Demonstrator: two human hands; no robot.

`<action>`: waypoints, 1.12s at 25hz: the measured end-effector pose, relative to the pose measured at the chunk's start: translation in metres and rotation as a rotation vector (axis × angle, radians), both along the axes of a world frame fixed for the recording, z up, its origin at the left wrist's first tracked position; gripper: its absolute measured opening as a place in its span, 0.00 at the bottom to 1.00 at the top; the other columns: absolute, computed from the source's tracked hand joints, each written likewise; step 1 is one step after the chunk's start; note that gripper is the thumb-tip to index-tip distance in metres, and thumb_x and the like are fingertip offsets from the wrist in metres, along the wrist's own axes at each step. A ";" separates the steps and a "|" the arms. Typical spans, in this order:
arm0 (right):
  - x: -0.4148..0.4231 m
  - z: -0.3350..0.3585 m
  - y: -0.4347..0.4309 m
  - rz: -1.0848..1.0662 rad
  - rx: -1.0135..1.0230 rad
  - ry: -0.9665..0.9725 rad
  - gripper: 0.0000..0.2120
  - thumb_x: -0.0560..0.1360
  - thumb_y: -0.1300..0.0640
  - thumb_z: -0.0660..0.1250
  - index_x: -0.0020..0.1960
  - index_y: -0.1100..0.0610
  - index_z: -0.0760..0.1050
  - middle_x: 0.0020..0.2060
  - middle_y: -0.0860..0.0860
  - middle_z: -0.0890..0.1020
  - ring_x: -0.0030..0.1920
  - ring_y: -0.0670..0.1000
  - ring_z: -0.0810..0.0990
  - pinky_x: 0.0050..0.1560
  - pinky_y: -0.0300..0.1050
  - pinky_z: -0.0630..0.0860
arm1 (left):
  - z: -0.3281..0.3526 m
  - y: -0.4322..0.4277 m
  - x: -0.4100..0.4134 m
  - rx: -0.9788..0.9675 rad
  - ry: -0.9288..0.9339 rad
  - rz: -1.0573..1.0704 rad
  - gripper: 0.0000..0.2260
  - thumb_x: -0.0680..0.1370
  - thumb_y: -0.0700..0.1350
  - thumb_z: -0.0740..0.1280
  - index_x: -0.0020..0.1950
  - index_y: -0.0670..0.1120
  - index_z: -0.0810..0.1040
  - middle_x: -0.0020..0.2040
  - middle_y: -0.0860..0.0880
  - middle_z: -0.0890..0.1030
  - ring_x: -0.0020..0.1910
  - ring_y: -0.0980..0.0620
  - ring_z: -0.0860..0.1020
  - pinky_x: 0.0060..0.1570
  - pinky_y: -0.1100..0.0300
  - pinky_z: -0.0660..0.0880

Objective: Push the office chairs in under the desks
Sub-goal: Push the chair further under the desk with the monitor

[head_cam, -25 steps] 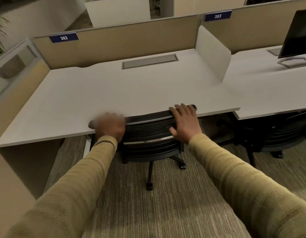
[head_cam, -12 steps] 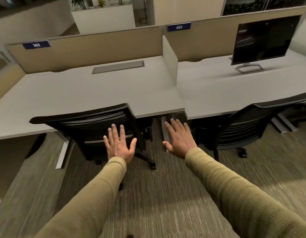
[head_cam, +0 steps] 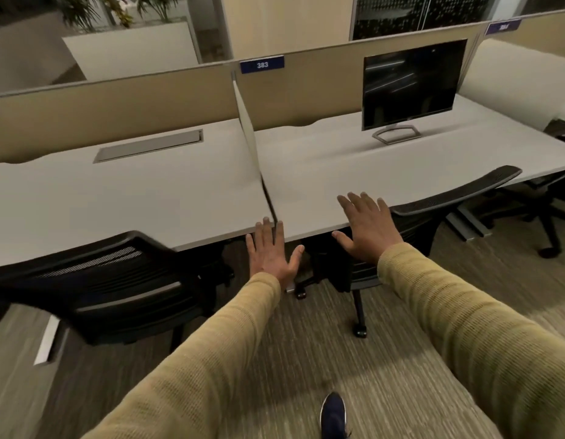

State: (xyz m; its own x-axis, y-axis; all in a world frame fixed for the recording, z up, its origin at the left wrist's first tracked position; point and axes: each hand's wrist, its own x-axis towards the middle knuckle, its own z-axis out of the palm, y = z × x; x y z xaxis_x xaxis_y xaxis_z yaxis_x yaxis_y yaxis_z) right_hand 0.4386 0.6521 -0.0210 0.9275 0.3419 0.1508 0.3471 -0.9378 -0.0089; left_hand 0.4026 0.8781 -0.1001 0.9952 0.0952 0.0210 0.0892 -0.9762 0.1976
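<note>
Fingers (head_cam: 363, 204) splayed, both hands empty: left hand (head_cam: 270, 255) and right hand (head_cam: 368, 229) have left the first mesh chair (head_cam: 110, 280) (tucked under its counter (head_cam: 132, 198)). Now reaching for the second chair (head_cam: 455, 193), angled out.

Black mesh-back office chair (head_cam: 110, 286): seat tucked under left grey desk (head_cam: 123, 198). 2nd black mesh chair (head_cam: 433, 204): backrest angled at right grey desk (head_cam: 385, 166) edge.
</note>
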 end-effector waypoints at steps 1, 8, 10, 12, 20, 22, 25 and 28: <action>0.014 0.001 -0.014 -0.007 -0.013 -0.001 0.39 0.78 0.36 0.58 0.81 0.53 0.48 0.80 0.55 0.56 0.79 0.59 0.53 0.76 0.62 0.50 | -0.003 -0.016 0.017 -0.017 0.011 -0.010 0.37 0.79 0.68 0.44 0.82 0.50 0.40 0.82 0.45 0.36 0.79 0.45 0.34 0.76 0.42 0.32; 0.120 0.006 -0.107 -0.062 -0.020 0.067 0.36 0.79 0.34 0.52 0.80 0.52 0.50 0.79 0.54 0.58 0.78 0.56 0.55 0.76 0.61 0.51 | -0.008 -0.104 0.143 -0.019 0.052 -0.061 0.37 0.78 0.69 0.39 0.81 0.51 0.36 0.80 0.47 0.30 0.78 0.46 0.29 0.73 0.44 0.26; 0.138 0.003 -0.131 -0.080 0.000 0.095 0.36 0.79 0.34 0.50 0.80 0.53 0.52 0.79 0.54 0.60 0.78 0.56 0.57 0.75 0.61 0.52 | -0.003 -0.123 0.169 -0.008 0.068 -0.070 0.38 0.76 0.70 0.36 0.81 0.51 0.36 0.80 0.47 0.31 0.78 0.46 0.30 0.71 0.45 0.24; 0.151 -0.002 -0.155 -0.097 0.008 0.108 0.36 0.79 0.33 0.49 0.80 0.53 0.53 0.78 0.54 0.61 0.77 0.56 0.58 0.75 0.61 0.54 | -0.003 -0.146 0.184 -0.038 0.082 -0.080 0.41 0.73 0.72 0.34 0.81 0.52 0.37 0.81 0.47 0.33 0.79 0.47 0.31 0.71 0.45 0.26; 0.170 -0.013 -0.264 -0.109 0.067 0.176 0.34 0.80 0.34 0.49 0.78 0.53 0.57 0.76 0.54 0.65 0.76 0.57 0.62 0.75 0.63 0.55 | 0.013 -0.230 0.190 -0.274 0.093 0.018 0.48 0.69 0.77 0.37 0.82 0.52 0.52 0.83 0.48 0.47 0.81 0.49 0.41 0.76 0.45 0.35; 0.168 -0.012 -0.297 -0.071 0.063 0.180 0.34 0.80 0.33 0.49 0.78 0.53 0.58 0.76 0.54 0.66 0.75 0.57 0.63 0.74 0.64 0.56 | 0.025 -0.249 0.185 -0.301 0.072 0.077 0.46 0.70 0.76 0.40 0.81 0.50 0.57 0.83 0.47 0.51 0.81 0.48 0.44 0.77 0.44 0.38; 0.168 -0.009 -0.338 -0.034 0.065 0.173 0.35 0.79 0.32 0.50 0.77 0.54 0.59 0.75 0.55 0.67 0.74 0.57 0.64 0.73 0.65 0.57 | 0.036 -0.279 0.174 -0.287 0.046 0.132 0.44 0.73 0.75 0.42 0.79 0.50 0.63 0.82 0.46 0.55 0.81 0.47 0.47 0.77 0.42 0.40; 0.170 -0.008 -0.370 -0.004 0.059 0.200 0.35 0.79 0.32 0.51 0.77 0.54 0.60 0.74 0.55 0.68 0.74 0.58 0.64 0.73 0.66 0.56 | 0.032 -0.314 0.160 -0.243 0.075 0.157 0.41 0.74 0.74 0.43 0.78 0.50 0.65 0.82 0.45 0.56 0.81 0.46 0.48 0.77 0.40 0.41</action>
State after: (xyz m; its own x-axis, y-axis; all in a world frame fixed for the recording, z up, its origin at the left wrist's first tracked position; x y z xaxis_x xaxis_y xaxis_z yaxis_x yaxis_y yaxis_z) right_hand 0.6089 0.2823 -0.0294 0.9423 0.3343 -0.0170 0.3293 -0.9350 -0.1321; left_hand 0.5624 0.5641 -0.0681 0.9658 0.2415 -0.0942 0.2587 -0.8742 0.4109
